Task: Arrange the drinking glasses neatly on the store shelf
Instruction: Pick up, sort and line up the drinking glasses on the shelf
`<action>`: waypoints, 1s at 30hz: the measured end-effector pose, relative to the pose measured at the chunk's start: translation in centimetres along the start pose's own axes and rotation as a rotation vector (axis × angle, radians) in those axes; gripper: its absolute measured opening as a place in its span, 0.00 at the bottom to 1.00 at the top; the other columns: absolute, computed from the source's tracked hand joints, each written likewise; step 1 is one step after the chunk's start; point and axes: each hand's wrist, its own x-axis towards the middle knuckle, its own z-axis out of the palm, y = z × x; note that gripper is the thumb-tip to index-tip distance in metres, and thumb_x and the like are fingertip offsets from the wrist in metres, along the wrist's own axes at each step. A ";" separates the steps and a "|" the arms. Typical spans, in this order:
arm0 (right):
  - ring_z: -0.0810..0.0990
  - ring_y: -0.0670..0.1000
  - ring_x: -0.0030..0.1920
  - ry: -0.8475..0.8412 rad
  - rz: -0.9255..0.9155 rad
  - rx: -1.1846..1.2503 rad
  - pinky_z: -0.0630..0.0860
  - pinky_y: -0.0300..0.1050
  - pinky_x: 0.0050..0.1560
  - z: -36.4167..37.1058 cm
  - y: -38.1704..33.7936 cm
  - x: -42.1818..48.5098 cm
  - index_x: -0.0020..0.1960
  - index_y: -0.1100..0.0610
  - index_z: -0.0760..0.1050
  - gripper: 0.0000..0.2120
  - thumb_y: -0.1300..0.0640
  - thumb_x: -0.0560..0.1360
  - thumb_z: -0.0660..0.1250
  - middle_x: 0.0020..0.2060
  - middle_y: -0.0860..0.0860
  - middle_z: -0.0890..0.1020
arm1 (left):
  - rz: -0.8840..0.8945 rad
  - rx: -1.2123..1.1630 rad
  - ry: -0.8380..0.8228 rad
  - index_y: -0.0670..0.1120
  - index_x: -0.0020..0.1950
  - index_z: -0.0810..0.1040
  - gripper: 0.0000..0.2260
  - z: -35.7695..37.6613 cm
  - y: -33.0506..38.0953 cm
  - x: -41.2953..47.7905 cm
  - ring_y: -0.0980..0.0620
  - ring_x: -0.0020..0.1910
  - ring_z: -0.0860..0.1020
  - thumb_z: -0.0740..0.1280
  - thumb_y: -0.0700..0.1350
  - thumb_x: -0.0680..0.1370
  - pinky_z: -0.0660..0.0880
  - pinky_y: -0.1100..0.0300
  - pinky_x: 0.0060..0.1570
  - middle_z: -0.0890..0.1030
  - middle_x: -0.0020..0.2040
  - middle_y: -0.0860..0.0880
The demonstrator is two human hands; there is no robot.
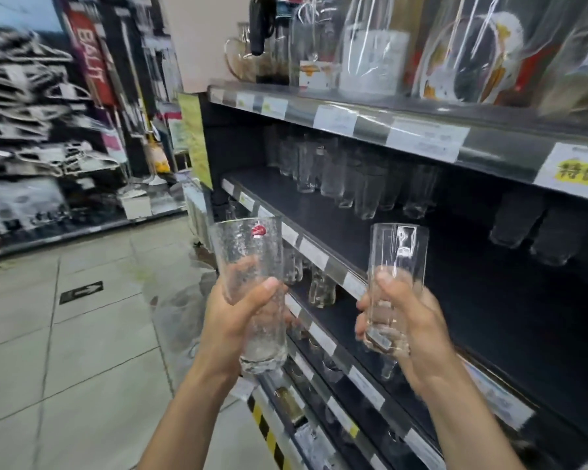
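We've got one glass per hand, both upright in front of the dark middle shelf board (319, 205), neither set down yet; left hand (231, 320) is wrapped round the lower half of the tall, clear, pebble-textured tumbler with a red sticker (248, 245), right hand (414, 323) is wrapped round the base of the slimmer, smooth, clear glass (399, 245); the two glasses are apart, nothing touching. Risks as we see them: both grips sit low, so the tops can swing and clip the price-label rail (313, 252) on the way in; no free hand to steady anything; the cluster of clear glasses at the back of the shelf (347, 178) is tightly packed, so a nudge from an incoming glass could tip several; bringing both hands in together could clink the glasses against each other; smooth glass is likelier to slip than the textured one; a drop lands on the grey tiled floor (82, 334) or the clear glasses on the shelf below (321, 290), and likely breaks. We'd place one at a time.
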 end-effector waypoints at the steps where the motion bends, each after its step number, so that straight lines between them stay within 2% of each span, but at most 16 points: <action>1: 0.79 0.59 0.31 -0.018 -0.004 -0.020 0.78 0.50 0.34 1.0 0.3 0.7 0.51 0.55 0.78 0.21 0.43 0.65 0.75 0.39 0.59 0.81 | -0.008 0.002 0.019 0.47 0.68 0.72 0.37 -1.0 0.1 0.6 0.40 0.46 0.84 0.77 0.57 0.62 0.82 0.43 0.49 0.85 0.51 0.43; 4: 0.79 0.59 0.31 -0.045 -0.001 -0.041 0.78 0.51 0.34 4.0 1.3 3.1 0.53 0.57 0.76 0.21 0.44 0.67 0.74 0.38 0.59 0.82 | -0.017 0.012 0.071 0.52 0.72 0.71 0.43 -3.7 0.8 2.7 0.35 0.64 0.77 0.80 0.64 0.61 0.74 0.35 0.61 0.77 0.67 0.40; 5: 0.79 0.59 0.31 -0.048 0.006 -0.044 0.79 0.52 0.35 5.0 1.8 4.0 0.53 0.57 0.76 0.21 0.44 0.68 0.73 0.39 0.58 0.82 | -0.010 0.024 0.074 0.52 0.71 0.72 0.42 -4.6 1.0 3.5 0.34 0.64 0.77 0.80 0.64 0.61 0.72 0.33 0.63 0.78 0.67 0.40; 7: 0.80 0.60 0.33 -0.057 0.023 -0.061 0.79 0.54 0.40 6.8 2.8 6.0 0.57 0.56 0.76 0.23 0.43 0.68 0.73 0.40 0.59 0.83 | 0.003 0.065 0.072 0.54 0.66 0.75 0.38 -6.0 1.6 5.2 0.36 0.56 0.81 0.79 0.65 0.59 0.74 0.33 0.60 0.82 0.60 0.42; 9: 0.81 0.59 0.33 -0.070 0.035 -0.065 0.79 0.53 0.39 8.7 3.7 8.2 0.59 0.57 0.75 0.26 0.43 0.69 0.73 0.40 0.58 0.83 | 0.013 0.090 0.068 0.54 0.62 0.77 0.35 -7.5 1.9 7.1 0.38 0.50 0.83 0.79 0.64 0.58 0.76 0.34 0.57 0.85 0.54 0.43; 12: 0.80 0.59 0.32 -0.077 0.041 -0.043 0.80 0.52 0.36 11.5 4.7 11.5 0.61 0.59 0.74 0.26 0.45 0.70 0.74 0.40 0.57 0.83 | 0.026 0.111 0.068 0.53 0.63 0.76 0.38 -9.7 2.5 10.4 0.40 0.51 0.83 0.79 0.64 0.56 0.75 0.34 0.59 0.84 0.55 0.43; 14: 0.81 0.58 0.33 -0.073 0.035 -0.046 0.80 0.51 0.36 12.9 5.4 13.4 0.62 0.59 0.74 0.24 0.46 0.73 0.74 0.40 0.57 0.83 | 0.021 0.114 0.069 0.52 0.64 0.75 0.40 -11.0 2.6 12.5 0.40 0.48 0.84 0.79 0.64 0.56 0.76 0.35 0.58 0.85 0.53 0.43; 17: 0.81 0.57 0.32 -0.053 0.035 -0.040 0.80 0.48 0.34 14.7 6.3 16.0 0.62 0.60 0.73 0.23 0.48 0.73 0.71 0.39 0.55 0.84 | 0.025 0.111 0.056 0.55 0.60 0.76 0.32 -12.9 2.2 15.8 0.43 0.45 0.85 0.78 0.60 0.58 0.79 0.44 0.53 0.86 0.50 0.45; 20: 0.81 0.56 0.31 -0.050 0.043 -0.032 0.79 0.49 0.33 16.0 7.1 18.6 0.62 0.60 0.73 0.26 0.47 0.72 0.74 0.38 0.55 0.83 | 0.036 0.092 0.057 0.52 0.60 0.76 0.30 -14.3 2.0 18.7 0.51 0.43 0.85 0.75 0.58 0.59 0.81 0.51 0.46 0.86 0.48 0.53; 21: 0.81 0.56 0.31 -0.048 0.049 -0.034 0.79 0.49 0.34 16.4 7.4 19.5 0.63 0.59 0.72 0.26 0.46 0.71 0.74 0.38 0.55 0.83 | 0.032 0.094 0.055 0.53 0.60 0.76 0.30 -14.7 1.8 19.7 0.51 0.43 0.85 0.75 0.58 0.60 0.81 0.51 0.45 0.86 0.48 0.52; 23: 0.81 0.56 0.32 -0.039 0.065 -0.042 0.79 0.49 0.35 17.3 8.1 21.6 0.63 0.58 0.73 0.27 0.45 0.71 0.74 0.38 0.56 0.84 | 0.013 0.109 0.057 0.57 0.59 0.74 0.28 -15.6 1.4 21.9 0.48 0.45 0.85 0.77 0.58 0.61 0.80 0.48 0.50 0.86 0.52 0.50; 25: 0.81 0.57 0.32 -0.034 0.067 -0.035 0.79 0.49 0.34 18.2 8.9 24.0 0.63 0.58 0.73 0.27 0.45 0.71 0.75 0.38 0.56 0.83 | 0.003 0.115 0.058 0.56 0.62 0.72 0.32 -16.7 0.8 24.4 0.46 0.53 0.84 0.78 0.61 0.62 0.78 0.44 0.57 0.83 0.58 0.49; 26: 0.81 0.57 0.32 -0.031 0.066 -0.036 0.79 0.49 0.33 18.6 9.3 25.4 0.63 0.58 0.73 0.27 0.45 0.70 0.75 0.38 0.57 0.83 | 0.009 0.126 0.062 0.55 0.64 0.71 0.35 -17.1 0.4 25.7 0.48 0.55 0.83 0.77 0.62 0.61 0.78 0.45 0.58 0.82 0.60 0.51; 28: 0.81 0.58 0.32 -0.016 0.063 -0.036 0.79 0.49 0.33 19.4 10.4 28.2 0.62 0.58 0.73 0.26 0.45 0.70 0.74 0.39 0.58 0.83 | 0.021 0.135 0.049 0.52 0.67 0.69 0.40 -17.8 -0.1 28.6 0.52 0.53 0.84 0.77 0.62 0.59 0.80 0.52 0.53 0.80 0.60 0.52; 30: 0.81 0.59 0.33 0.002 0.050 -0.056 0.79 0.51 0.35 20.1 11.5 31.2 0.61 0.57 0.75 0.24 0.44 0.71 0.74 0.41 0.58 0.83 | 0.006 0.134 0.032 0.49 0.71 0.69 0.45 -18.5 -0.8 31.9 0.42 0.53 0.83 0.80 0.63 0.59 0.81 0.46 0.52 0.81 0.62 0.44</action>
